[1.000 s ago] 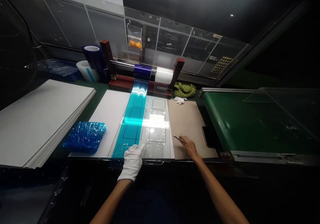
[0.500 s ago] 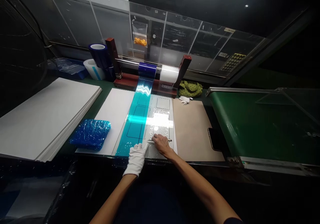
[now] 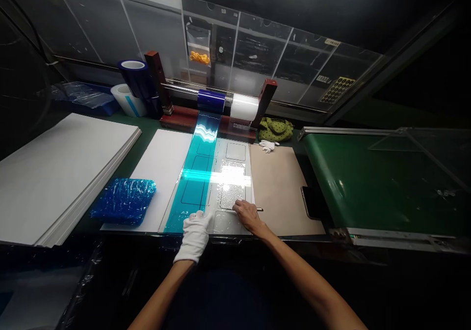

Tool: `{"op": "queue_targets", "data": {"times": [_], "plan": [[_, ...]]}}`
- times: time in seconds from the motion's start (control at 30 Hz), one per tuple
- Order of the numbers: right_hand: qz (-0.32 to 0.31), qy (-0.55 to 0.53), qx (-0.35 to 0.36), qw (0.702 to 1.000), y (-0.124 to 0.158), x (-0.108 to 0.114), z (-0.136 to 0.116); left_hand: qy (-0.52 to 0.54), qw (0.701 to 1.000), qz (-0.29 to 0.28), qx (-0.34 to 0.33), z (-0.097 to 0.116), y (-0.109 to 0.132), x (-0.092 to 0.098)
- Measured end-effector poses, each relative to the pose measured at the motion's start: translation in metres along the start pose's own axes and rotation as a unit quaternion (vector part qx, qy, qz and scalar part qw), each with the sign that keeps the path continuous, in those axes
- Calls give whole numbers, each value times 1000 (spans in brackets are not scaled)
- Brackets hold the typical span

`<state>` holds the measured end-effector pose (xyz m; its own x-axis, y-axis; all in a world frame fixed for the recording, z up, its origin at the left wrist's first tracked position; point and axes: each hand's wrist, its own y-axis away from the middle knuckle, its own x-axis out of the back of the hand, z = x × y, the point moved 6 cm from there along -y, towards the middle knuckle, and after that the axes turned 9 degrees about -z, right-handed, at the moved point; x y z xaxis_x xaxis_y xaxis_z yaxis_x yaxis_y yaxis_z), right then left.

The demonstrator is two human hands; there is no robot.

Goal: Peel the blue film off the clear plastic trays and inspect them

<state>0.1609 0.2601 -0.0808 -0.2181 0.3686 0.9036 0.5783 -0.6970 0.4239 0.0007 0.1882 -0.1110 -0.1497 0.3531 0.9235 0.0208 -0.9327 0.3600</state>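
A strip of glossy blue film runs from its roll down over a sheet marked with black rounded rectangles. On the film's near end rests my left hand, in a white glove, fingers laid forward and thumb out to the right. My bare right hand is closed around a slim pen-shaped tool, whose back end sticks out to the right; its tip is too faint to make out. Beneath that hand lies a clear, shiny film over the marked sheet. A white roll shares the rod with the blue one.
Left are a stack of white sheets and a crumpled blue film bundle. Spare rolls stand behind. To the right lie brown board, a phone and a green conveyor belt. A green pouch sits at the back.
My right hand has moved a little rightward across the sheet with the pen-shaped tool. My left hand stays at the film's near end. The whole view has shifted slightly.
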Motion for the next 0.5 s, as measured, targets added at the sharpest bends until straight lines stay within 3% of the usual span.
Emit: {"op": "queue_targets", "data": {"times": [0.2, 0.5], "plan": [[-7, 1, -22, 1000, 20, -4, 27, 25, 997, 43, 67, -5, 3, 23], [-10, -2, -34, 999, 23, -7, 35, 76, 995, 42, 53, 5, -6, 44]]}}
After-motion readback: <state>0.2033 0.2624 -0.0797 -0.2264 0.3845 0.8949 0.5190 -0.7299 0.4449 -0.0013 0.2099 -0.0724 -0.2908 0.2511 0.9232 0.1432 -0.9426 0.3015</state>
